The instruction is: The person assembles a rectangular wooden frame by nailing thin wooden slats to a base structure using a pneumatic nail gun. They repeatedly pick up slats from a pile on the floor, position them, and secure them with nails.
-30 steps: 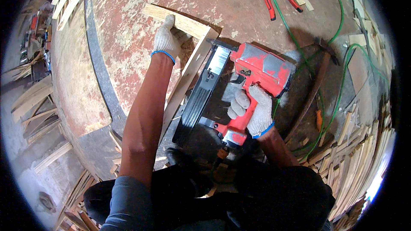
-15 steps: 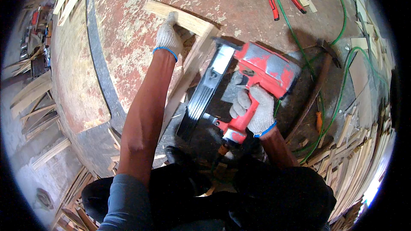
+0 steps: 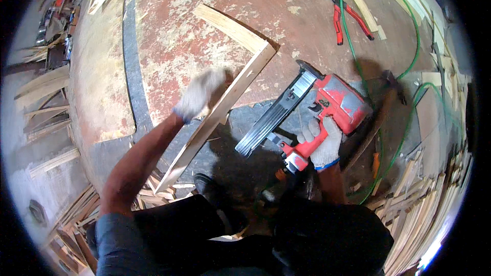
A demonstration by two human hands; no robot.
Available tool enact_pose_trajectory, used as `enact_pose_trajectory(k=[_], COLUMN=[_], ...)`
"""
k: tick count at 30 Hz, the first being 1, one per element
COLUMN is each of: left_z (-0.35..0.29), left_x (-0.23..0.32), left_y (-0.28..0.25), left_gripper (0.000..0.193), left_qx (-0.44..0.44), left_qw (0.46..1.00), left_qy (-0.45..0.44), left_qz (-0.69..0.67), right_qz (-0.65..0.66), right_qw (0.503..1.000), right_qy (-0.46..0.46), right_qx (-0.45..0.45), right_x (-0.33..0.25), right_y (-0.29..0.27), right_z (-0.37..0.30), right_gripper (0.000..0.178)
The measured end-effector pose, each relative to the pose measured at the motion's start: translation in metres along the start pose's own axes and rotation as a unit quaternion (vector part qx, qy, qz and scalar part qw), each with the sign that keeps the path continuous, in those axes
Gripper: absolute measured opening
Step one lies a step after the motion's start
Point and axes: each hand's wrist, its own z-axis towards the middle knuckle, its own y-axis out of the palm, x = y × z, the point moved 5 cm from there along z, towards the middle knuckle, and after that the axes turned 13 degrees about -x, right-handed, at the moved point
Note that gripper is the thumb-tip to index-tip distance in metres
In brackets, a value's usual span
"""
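My right hand (image 3: 328,142), in a white knit glove with a blue cuff, is wrapped around the handle of a red and grey nail gun (image 3: 343,103). The gun's long dark magazine slants down to the left, and its nose lies to the right of two wooden pieces that meet at a corner. One is a short board (image 3: 230,26) reaching to the upper left; the other is a long strip (image 3: 220,115) running down toward my feet. My gloved left hand (image 3: 203,92) is beside the strip's left side, blurred, its fingers hard to make out.
Red-handled pliers (image 3: 338,20) lie at the upper right near a green air hose (image 3: 417,36). A hammer (image 3: 378,117) and an orange-handled tool (image 3: 376,163) rest right of the gun. Wood strips (image 3: 424,214) are piled at lower right, with more at left.
My left hand has left the short board and come down beside the long strip. The nail gun, still in my right hand, has moved right and down, away from the corner.
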Motion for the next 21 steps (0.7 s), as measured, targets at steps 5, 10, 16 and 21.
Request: enact_pose_trajectory(k=[5,10,16,21], left_z=[-0.093,-0.089,-0.044,-0.033], left_x=[-0.032,-0.051,-0.031,0.017], left_y=[0.033,0.024,-0.035,-0.061], left_gripper=[0.065,0.054,0.047,0.038], left_qx=[-0.131,-0.029,0.073,-0.033], left_qw=[0.982,0.955,0.962,0.942], left_qy=[-0.114,-0.174,-0.135,-0.068], left_qz=[0.073,0.238,0.225,0.328], right_qz=[0.001,0.043,0.011,0.008], right_qw=[0.999,0.999,0.997,1.000], right_qy=[0.011,0.030,0.016,-0.005], right_qx=[0.043,-0.008,0.081,0.022], right_x=[0.009,0.014,0.005,0.006], right_y=[-0.001,-0.055,-0.035,-0.045], right_z=[0.004,0.009,0.002,0.002], right_gripper=[0.036,0.028,0.017,0.019])
